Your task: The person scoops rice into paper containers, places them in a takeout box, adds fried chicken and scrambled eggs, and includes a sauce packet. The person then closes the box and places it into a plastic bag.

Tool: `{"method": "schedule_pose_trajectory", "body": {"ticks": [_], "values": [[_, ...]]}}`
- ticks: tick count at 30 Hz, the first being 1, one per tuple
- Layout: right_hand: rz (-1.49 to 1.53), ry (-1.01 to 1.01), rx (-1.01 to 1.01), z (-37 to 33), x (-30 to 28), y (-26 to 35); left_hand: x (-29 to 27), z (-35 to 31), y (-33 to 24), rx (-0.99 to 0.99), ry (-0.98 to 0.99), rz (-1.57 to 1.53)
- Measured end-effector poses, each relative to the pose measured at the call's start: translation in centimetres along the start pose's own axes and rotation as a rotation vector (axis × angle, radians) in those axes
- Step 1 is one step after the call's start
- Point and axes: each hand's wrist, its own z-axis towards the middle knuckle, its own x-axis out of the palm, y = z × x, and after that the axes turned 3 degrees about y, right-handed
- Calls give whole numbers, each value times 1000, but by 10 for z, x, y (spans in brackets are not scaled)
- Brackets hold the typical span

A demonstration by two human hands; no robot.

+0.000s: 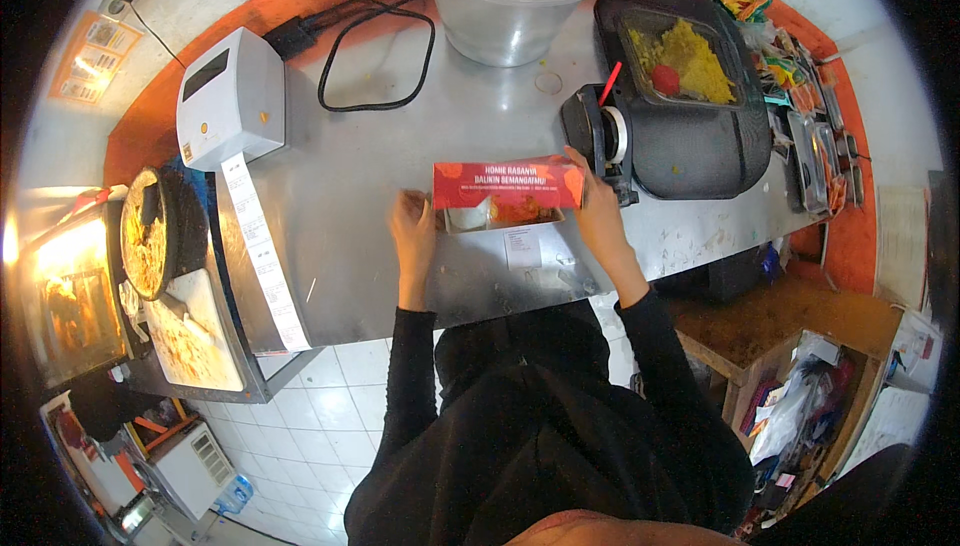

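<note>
A red cardboard food box (508, 186) sits near the front edge of the steel table, its printed lid partly raised. Under the lid, orange-red food (520, 211) and a white item beside it show inside. My left hand (410, 231) is closed at the box's left end, fingers curled against the side. At the opposite end, my right hand (602, 218) grips the corner, with fingers along the lid's edge. A small white printed slip (522, 247) lies just in front of the box.
A white label printer (230, 101) feeds a long paper strip (262, 256) down the left side. A translucent bucket (500, 16) stands at the back. To the right are a black tape dispenser (597, 136), a black case (700, 151) and a tray of yellow food (690, 61).
</note>
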Motion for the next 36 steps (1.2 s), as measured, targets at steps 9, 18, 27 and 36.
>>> {"method": "schedule_pose_trajectory", "body": {"ticks": [9,18,27,36], "values": [[70,-187,-150,-27,21,-17,-19,-43,-55,-577,527,-1018],[629,-543,171,-71,52,-1,-8,-17,-38,-593,596,-915],[1842,-98,484,-20,77,90,-31,-25,-52,-470,727,-723],[1851,-129,514,-37,71,77,-35,-43,-49,-542,587,-639]]}}
